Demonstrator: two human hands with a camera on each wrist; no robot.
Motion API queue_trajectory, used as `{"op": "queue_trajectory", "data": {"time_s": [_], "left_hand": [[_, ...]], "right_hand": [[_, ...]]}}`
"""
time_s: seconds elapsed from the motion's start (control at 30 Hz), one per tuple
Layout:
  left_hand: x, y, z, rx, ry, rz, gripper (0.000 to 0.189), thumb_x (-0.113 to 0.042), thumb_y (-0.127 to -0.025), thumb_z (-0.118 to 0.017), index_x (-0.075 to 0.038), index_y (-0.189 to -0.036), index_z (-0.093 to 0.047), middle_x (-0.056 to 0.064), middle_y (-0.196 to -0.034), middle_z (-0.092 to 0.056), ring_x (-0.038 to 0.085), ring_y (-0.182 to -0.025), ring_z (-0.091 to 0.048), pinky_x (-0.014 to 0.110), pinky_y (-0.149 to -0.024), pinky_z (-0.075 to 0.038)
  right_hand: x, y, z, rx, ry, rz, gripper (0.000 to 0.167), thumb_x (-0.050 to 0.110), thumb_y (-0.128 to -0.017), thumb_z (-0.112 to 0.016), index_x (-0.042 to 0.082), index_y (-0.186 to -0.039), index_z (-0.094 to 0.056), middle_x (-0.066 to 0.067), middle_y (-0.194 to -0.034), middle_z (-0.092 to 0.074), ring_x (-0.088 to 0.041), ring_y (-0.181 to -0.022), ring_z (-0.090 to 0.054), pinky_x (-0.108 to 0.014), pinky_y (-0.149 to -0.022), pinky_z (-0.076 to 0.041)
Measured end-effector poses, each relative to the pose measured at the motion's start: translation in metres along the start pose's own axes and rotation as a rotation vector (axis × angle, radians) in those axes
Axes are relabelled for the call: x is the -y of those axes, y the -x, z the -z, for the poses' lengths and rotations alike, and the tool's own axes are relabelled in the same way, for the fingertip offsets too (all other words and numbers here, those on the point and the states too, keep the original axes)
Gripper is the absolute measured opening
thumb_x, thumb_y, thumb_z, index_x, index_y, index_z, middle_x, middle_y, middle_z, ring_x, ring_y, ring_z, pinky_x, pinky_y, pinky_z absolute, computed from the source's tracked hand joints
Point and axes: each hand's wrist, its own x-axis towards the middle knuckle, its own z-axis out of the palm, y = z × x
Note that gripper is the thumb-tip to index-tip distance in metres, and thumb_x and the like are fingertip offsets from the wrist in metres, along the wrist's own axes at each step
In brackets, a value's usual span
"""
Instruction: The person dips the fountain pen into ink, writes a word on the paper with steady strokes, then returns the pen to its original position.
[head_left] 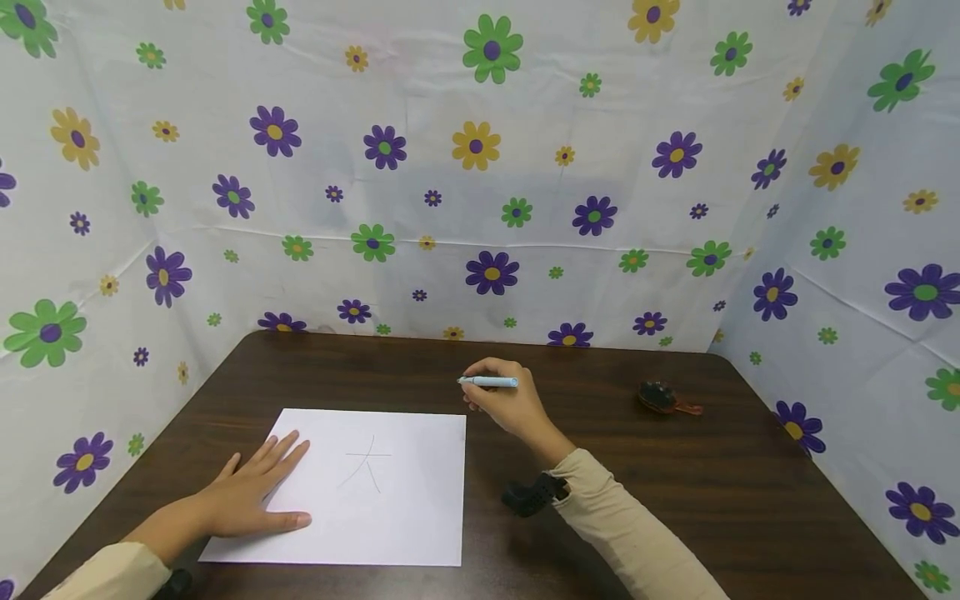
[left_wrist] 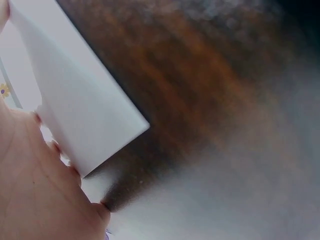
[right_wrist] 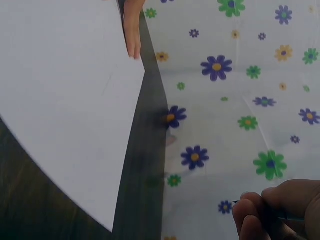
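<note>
A white sheet of paper [head_left: 420,517] lies on the dark wooden table, with a few thin strokes [head_left: 367,455] drawn near its upper middle, like the character 大. My left hand [head_left: 251,492] rests flat on the paper's left side, fingers spread. Beyond the sheet's upper right corner, my right hand [head_left: 504,398] holds a light blue pen [head_left: 495,382] between thumb and fingers, its tip pointing left. In the right wrist view the right hand [right_wrist: 277,212] is curled round the pen, most of which is hidden. The left palm [left_wrist: 40,180] shows beside the paper [left_wrist: 90,100] in the left wrist view.
A small dark object with a reddish-brown handle [head_left: 663,398] lies on the right of the table [head_left: 712,483]. Flower-printed white cloth [head_left: 420,200] hangs behind the table and along both sides. A black wrist device [head_left: 531,495] sits by the right sleeve.
</note>
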Motion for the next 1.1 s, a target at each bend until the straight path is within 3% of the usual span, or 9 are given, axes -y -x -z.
{"op": "queue_trajectory", "data": {"time_s": [0.1, 0.3, 0.4, 0.47, 0.63, 0.8, 1.1], "left_hand": [[0.000, 0.000, 0.000, -0.001, -0.008, 0.007, 0.097, -0.058, -0.076, -0.069, -0.010, -0.150, -0.030, 0.022, -0.157, -0.018, 0.053, -0.139, -0.014, 0.081, -0.096, -0.001], [0.000, 0.000, 0.000, -0.006, -0.012, 0.006, 0.097, -0.058, -0.076, -0.070, -0.009, -0.149, -0.031, 0.022, -0.157, -0.019, 0.053, -0.139, -0.015, 0.081, -0.095, -0.002], [0.001, -0.001, -0.001, -0.006, -0.014, 0.004, 0.097, -0.059, -0.076, -0.069, -0.010, -0.149, -0.031, 0.022, -0.157, -0.019, 0.053, -0.139, -0.015, 0.081, -0.095, -0.001], [0.002, -0.002, -0.002, -0.009, -0.018, 0.004, 0.097, -0.059, -0.075, -0.069, -0.009, -0.149, -0.031, 0.022, -0.156, -0.019, 0.054, -0.139, -0.015, 0.082, -0.095, -0.002], [0.001, -0.001, -0.002, -0.013, -0.018, -0.003, 0.097, -0.058, -0.076, -0.070, -0.008, -0.149, -0.031, 0.023, -0.156, -0.020, 0.055, -0.138, -0.016, 0.082, -0.094, -0.002], [0.000, 0.000, 0.000, -0.012, -0.014, -0.004, 0.097, -0.057, -0.075, -0.070, -0.007, -0.149, -0.031, 0.024, -0.155, -0.021, 0.055, -0.137, -0.016, 0.082, -0.095, -0.002], [0.003, -0.002, -0.003, -0.005, -0.015, 0.004, 0.097, -0.057, -0.075, -0.070, -0.008, -0.149, -0.031, 0.023, -0.156, -0.019, 0.054, -0.138, -0.015, 0.082, -0.095, -0.001]], "right_hand": [[0.009, 0.004, 0.014, -0.017, 0.035, -0.015, 0.018, 0.000, -0.087, -0.067, -0.011, -0.101, -0.066, -0.028, -0.085, -0.069, -0.040, -0.073, -0.069, -0.036, -0.063, -0.059], [0.028, 0.013, 0.040, -0.082, 0.118, -0.016, 0.023, 0.002, -0.087, -0.068, -0.011, -0.105, -0.065, -0.026, -0.084, -0.070, -0.038, -0.074, -0.069, -0.024, -0.061, -0.056], [0.024, 0.016, 0.055, -0.116, 0.140, 0.005, 0.027, 0.004, -0.087, -0.069, -0.011, -0.109, -0.064, -0.026, -0.085, -0.070, -0.039, -0.075, -0.069, -0.022, -0.061, -0.055], [0.009, 0.015, 0.066, -0.137, 0.131, 0.005, 0.030, 0.007, -0.087, -0.070, -0.010, -0.112, -0.064, -0.025, -0.087, -0.071, -0.037, -0.076, -0.070, -0.021, -0.063, -0.055], [-0.030, 0.015, 0.091, -0.173, -0.026, -0.030, 0.037, 0.002, -0.088, -0.067, -0.008, -0.122, -0.059, -0.028, -0.101, -0.069, -0.025, -0.084, -0.072, -0.027, -0.071, -0.058], [-0.041, 0.022, 0.106, -0.200, -0.153, -0.095, 0.043, -0.006, -0.091, -0.058, -0.010, -0.133, -0.049, -0.034, -0.117, -0.060, -0.021, -0.094, -0.071, -0.030, -0.079, -0.056], [-0.049, 0.031, 0.124, -0.251, -0.345, -0.196, 0.048, -0.002, -0.096, -0.053, -0.004, -0.142, -0.040, -0.033, -0.133, -0.050, -0.011, -0.100, -0.068, -0.028, -0.087, -0.053]]}}
